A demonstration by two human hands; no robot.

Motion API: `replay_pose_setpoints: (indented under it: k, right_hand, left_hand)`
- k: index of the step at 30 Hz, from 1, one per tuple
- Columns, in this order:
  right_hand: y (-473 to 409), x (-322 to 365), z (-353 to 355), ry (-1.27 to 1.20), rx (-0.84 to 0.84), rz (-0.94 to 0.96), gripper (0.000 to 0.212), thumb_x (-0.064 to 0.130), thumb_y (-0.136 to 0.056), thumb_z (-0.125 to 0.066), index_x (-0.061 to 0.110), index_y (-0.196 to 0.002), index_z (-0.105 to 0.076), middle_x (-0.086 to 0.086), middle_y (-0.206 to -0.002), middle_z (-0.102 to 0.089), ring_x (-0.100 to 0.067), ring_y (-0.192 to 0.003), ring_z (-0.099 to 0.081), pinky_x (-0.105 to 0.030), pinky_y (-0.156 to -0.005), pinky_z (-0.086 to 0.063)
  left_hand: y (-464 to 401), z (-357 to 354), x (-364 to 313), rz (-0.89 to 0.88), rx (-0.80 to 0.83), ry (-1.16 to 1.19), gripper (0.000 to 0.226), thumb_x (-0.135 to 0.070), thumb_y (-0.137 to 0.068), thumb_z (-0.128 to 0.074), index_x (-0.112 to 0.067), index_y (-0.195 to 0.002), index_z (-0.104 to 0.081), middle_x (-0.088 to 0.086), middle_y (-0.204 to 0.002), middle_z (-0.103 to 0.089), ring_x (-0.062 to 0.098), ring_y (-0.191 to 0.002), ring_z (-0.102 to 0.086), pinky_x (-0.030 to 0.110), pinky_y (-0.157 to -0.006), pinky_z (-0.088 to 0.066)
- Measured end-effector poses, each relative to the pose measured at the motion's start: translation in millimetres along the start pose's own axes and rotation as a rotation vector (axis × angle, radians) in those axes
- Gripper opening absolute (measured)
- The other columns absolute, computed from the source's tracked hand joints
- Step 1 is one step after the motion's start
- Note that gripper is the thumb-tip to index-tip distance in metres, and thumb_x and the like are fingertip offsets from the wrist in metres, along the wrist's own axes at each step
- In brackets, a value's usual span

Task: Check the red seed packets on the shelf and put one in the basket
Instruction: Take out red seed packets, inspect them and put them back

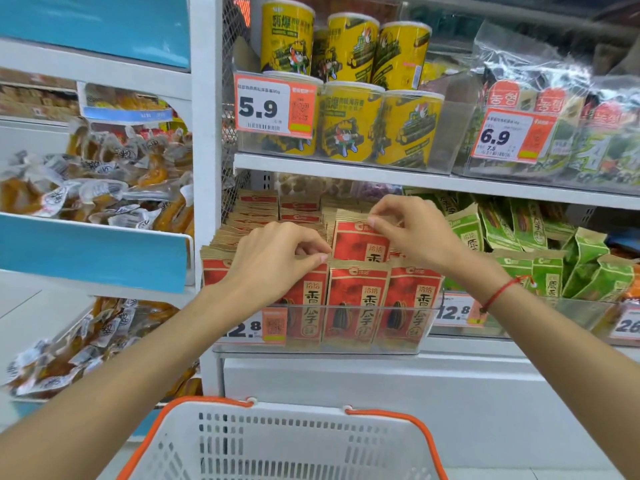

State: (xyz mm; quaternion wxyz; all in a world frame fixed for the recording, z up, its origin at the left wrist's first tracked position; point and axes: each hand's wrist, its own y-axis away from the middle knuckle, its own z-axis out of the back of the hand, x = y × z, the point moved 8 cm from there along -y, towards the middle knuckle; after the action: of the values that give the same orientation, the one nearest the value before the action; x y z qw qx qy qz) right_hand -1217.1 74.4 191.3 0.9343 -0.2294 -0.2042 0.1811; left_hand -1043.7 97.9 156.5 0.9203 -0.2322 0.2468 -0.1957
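Above the basket (pixel 284 441), in the clear shelf tray (pixel 346 327), stand the red seed packets (pixel 358 299). My left hand (pixel 273 258) pinches the top edge of a front-row packet at the left of the tray. My right hand (pixel 412 226) pinches the top of a packet (pixel 358 239) raised up from the row behind. Nothing lies in the basket that I can see. I judge the risk is a neighbouring packet dragging out or tipping over the tray front, because they are packed tight together

Basket (pixel 284 441) below the shelved seed packets (pixel 356 299).
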Motion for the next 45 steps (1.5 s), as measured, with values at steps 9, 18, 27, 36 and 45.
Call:
replay_pose_setpoints:
  k: [9, 18, 27, 36, 45]
  right_hand:
    - [16.8, 18.4, 62.6, -0.229, -0.519, 0.155, 0.004, 0.019, -0.099, -0.05, 0.019, -0.097, -0.053, 0.008, -0.092, -0.057, 0.007, -0.083, -0.052, -0.009, -0.07, -0.038]
    - [29.9, 48.3, 103.5, -0.289, -0.624, 0.292, 0.01, 0.017, -0.098, -0.053, 0.01, -0.1, -0.059, 0.004, -0.097, -0.056, 0.003, -0.087, -0.053, -0.011, -0.076, -0.04]
    - [48.1, 42.0, 105.9, -0.676, -0.491, 0.044, 0.013, 0.021, -0.093, -0.063, 0.019, -0.103, -0.057, 0.005, -0.095, -0.067, -0.001, -0.08, -0.064, -0.02, -0.068, -0.053]
    - [114.9, 7.9, -9.4, -0.872, -0.166, -0.318, 0.013, 0.023, -0.093, -0.058, 0.018, -0.106, -0.059, 0.007, -0.093, -0.071, -0.002, -0.077, -0.07, -0.015, -0.06, -0.053]
    - [145.2, -4.1, -48.0, -0.891, 0.015, -0.527, 0.027, 0.032, -0.096, -0.053, 0.013, -0.115, -0.06, 0.003, -0.096, -0.073, -0.005, -0.077, -0.071, -0.015, -0.06, -0.054]
  left_hand:
    - [3.0, 3.4, 3.3, 0.063, -0.067, 0.089, 0.012, -0.045, -0.082, -0.07, -0.039, -0.093, -0.069, -0.023, -0.088, -0.066, -0.005, -0.091, -0.059, 0.021, -0.068, -0.045]
    - [-2.1, 16.8, -39.2, -0.031, -0.025, 0.535, 0.062, -0.043, -0.089, -0.062, -0.03, -0.144, -0.038, -0.022, -0.138, -0.048, -0.007, -0.128, -0.04, 0.025, -0.106, -0.033]
    - [21.4, 15.4, -66.2, -0.036, 0.105, 0.781, 0.04, -0.037, -0.087, -0.06, -0.024, -0.126, -0.059, -0.013, -0.114, -0.068, 0.002, -0.104, -0.064, 0.022, -0.088, -0.052]
    - [94.8, -49.8, -33.2, 0.33, 0.294, 0.934, 0.028, -0.027, -0.084, -0.066, -0.022, -0.112, -0.064, -0.006, -0.101, -0.073, 0.004, -0.089, -0.07, 0.018, -0.074, -0.056]
    - [129.8, -83.5, -27.2, 0.481, 0.364, 0.951, 0.034, -0.05, -0.074, -0.064, -0.038, -0.106, -0.061, -0.018, -0.105, -0.068, -0.009, -0.093, -0.065, 0.022, -0.083, -0.055]
